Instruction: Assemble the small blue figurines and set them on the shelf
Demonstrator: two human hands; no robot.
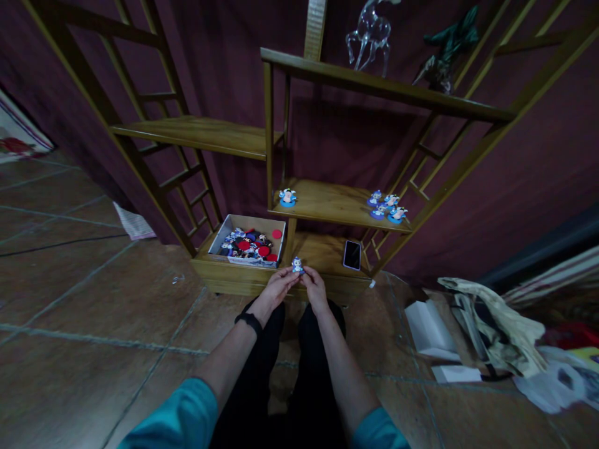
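Figurine [297, 265] stands upright between both hands, long axis roughly vertical, head up and face seemingly toward the person. Fingers of the left hand [277, 285] and right hand [315, 290] pinch it low, around its base, just before the front edge of the bottom shelf [321, 248]. Left of it, the box [257, 222] raises its walls near the divider [291, 240]; right, the phone [352, 255] lies near the shelf's end. On the middle shelf [334, 201], bare wood runs between a lone figurine [287, 198] and a cluster of four [387, 207].
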